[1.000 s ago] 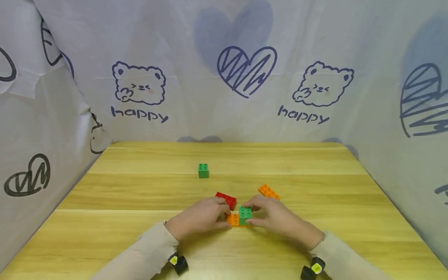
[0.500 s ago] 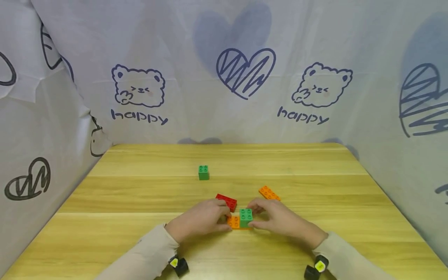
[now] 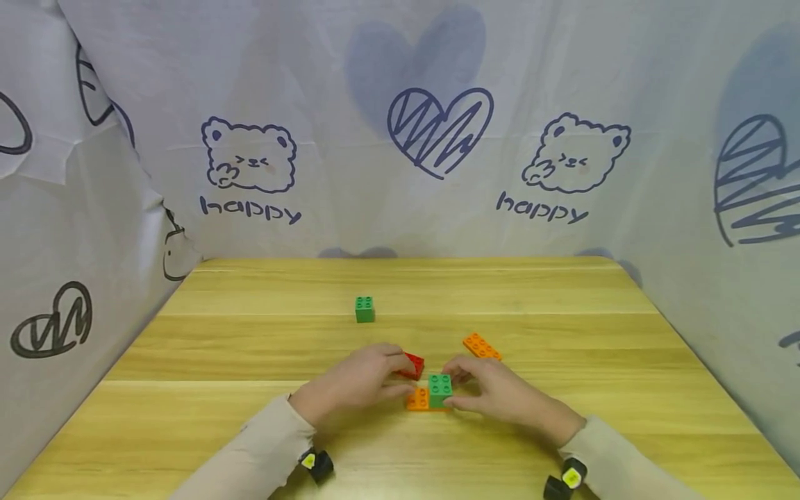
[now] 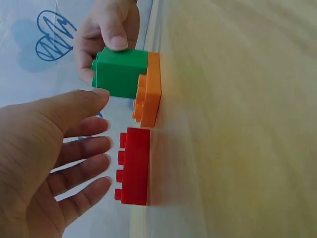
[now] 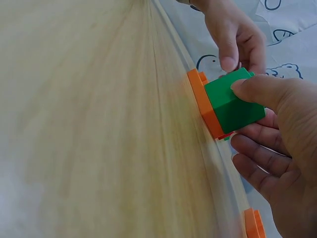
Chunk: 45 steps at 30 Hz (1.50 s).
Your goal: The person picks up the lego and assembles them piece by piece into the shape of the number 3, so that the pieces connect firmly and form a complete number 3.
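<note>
A green building block (image 3: pixel 440 390) sits on the right end of a flat orange building block (image 3: pixel 417 399), whose left studs are bare. My right hand (image 3: pixel 500 399) pinches the green block between thumb and fingers, as the right wrist view shows with the thumb on the block's side (image 5: pixel 233 106). Just behind the orange piece lies a flat red building block (image 4: pixel 136 166), partly covered by my left hand (image 3: pixel 359 382) in the head view. The left fingers are spread loosely over the red block, with a gap to it in the left wrist view, and hold nothing.
Another green block (image 3: pixel 364 310) stands farther back, left of centre. A second flat orange block (image 3: pixel 482 346) lies behind my right hand. The wooden table (image 3: pixel 562 298) ends at a white printed cloth (image 3: pixel 350 208) at the back and sides.
My left hand has let go of the orange block's left end and shifted back over the red block. The right hand stays at the green block.
</note>
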Each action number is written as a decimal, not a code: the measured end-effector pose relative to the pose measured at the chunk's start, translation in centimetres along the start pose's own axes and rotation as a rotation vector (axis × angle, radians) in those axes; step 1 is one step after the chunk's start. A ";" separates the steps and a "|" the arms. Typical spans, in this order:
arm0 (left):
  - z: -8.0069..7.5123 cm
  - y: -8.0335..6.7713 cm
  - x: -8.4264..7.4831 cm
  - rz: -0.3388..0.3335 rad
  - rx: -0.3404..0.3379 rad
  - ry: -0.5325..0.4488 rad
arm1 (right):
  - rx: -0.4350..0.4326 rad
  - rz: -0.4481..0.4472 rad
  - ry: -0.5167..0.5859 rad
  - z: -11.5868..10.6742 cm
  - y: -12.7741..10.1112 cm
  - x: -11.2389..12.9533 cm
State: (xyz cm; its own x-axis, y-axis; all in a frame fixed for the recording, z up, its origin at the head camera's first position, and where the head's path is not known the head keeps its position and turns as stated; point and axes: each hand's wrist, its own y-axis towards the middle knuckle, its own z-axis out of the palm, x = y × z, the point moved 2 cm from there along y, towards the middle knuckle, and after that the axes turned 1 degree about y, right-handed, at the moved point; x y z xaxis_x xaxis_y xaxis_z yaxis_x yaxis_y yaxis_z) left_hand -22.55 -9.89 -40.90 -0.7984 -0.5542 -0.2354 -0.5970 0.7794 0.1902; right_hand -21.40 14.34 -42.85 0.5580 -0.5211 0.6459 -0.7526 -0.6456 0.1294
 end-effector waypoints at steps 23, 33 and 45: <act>0.4 1.6 2.5 -0.191 0.078 -0.011 | -0.006 0.009 -0.020 0.0 -0.2 -0.1; 1.3 1.5 2.9 -0.135 0.065 0.015 | -0.005 0.012 -0.022 0.0 -0.2 0.0; 0.4 1.5 2.1 -0.132 0.031 0.021 | -0.010 0.001 -0.022 0.0 -0.1 0.1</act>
State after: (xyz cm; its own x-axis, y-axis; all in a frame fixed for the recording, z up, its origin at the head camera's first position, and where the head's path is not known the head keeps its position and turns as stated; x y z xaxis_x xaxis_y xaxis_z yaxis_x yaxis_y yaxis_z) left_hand -25.10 -9.81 -41.50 -0.7145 -0.6585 -0.2364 -0.6948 0.7074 0.1296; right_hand -21.24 14.37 -42.82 0.5649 -0.5341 0.6290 -0.7565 -0.6396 0.1362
